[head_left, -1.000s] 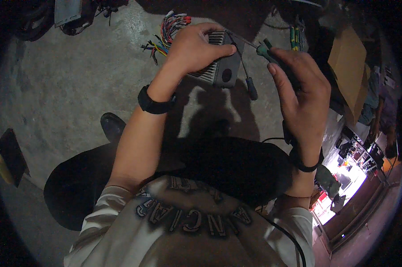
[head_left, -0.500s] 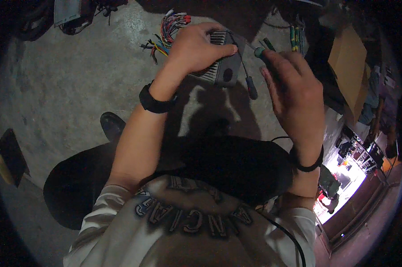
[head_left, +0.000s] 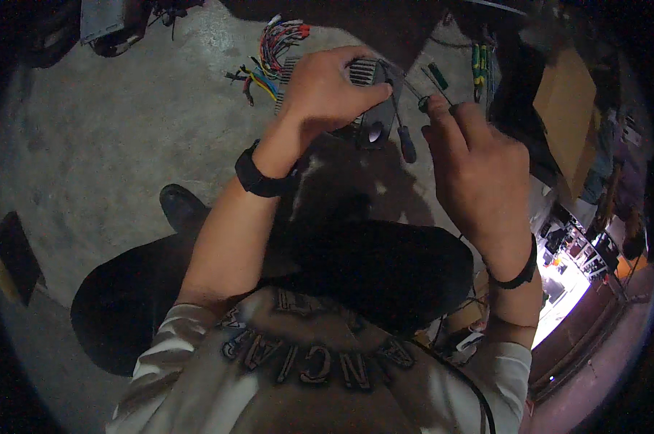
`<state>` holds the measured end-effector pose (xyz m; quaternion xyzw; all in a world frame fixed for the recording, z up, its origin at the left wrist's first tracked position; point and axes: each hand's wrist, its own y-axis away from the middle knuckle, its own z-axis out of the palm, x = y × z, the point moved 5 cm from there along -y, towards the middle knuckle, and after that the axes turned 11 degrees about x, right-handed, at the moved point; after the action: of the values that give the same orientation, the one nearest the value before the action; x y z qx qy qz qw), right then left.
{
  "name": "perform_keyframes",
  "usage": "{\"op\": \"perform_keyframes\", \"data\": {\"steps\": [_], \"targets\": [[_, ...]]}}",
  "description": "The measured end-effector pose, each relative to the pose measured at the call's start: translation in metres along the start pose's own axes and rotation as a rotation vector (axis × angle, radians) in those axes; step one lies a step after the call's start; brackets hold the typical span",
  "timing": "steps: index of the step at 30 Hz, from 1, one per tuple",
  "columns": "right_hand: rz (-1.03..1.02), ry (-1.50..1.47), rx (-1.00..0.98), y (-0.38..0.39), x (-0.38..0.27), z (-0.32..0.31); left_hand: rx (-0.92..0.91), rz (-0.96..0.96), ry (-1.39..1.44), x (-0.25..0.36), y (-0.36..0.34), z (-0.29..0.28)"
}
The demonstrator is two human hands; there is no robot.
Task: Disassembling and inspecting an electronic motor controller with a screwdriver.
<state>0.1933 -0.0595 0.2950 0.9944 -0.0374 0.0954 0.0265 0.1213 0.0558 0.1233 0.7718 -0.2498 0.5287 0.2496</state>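
Below, across the whole left and centre of the frame, I log a grey concrete floor (head_left: 124, 145), stained and dim. Next in size, a brown cardboard sheet (head_left: 567, 108) stands at the upper right edge. At upper centre I note a grey finned metal box (head_left: 370, 108), ribbed on top, with a round hole in its near face. My left hand (head_left: 327, 90) lies over its top, fingers curled down around the far edge, gripping it; a black wristband sits on that wrist. A bundle of coloured wires (head_left: 269, 54), red, yellow, blue and green, fans out on the floor just left of the box, upper centre. My right hand (head_left: 479, 166), right of centre, is half closed, thumb and fingertips pinched at the top on something small and dark; I cannot tell what. A dark-handled screwdriver (head_left: 406, 145) hangs between the two hands, just beside the box. Green-handled tools (head_left: 479, 69) lie at the upper right, apart.
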Motion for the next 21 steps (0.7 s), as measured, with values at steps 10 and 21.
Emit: {"op": "perform_keyframes", "data": {"steps": [10,21], "targets": [[0.24,-0.23,-0.013,-0.003,0.006,0.01,-0.016,-0.005,0.131,-0.001,0.001,-0.007],[0.425,-0.463,0.055,-0.003,0.022,0.008,-0.016,-0.1,0.121,-0.005,0.0,0.002]]}}
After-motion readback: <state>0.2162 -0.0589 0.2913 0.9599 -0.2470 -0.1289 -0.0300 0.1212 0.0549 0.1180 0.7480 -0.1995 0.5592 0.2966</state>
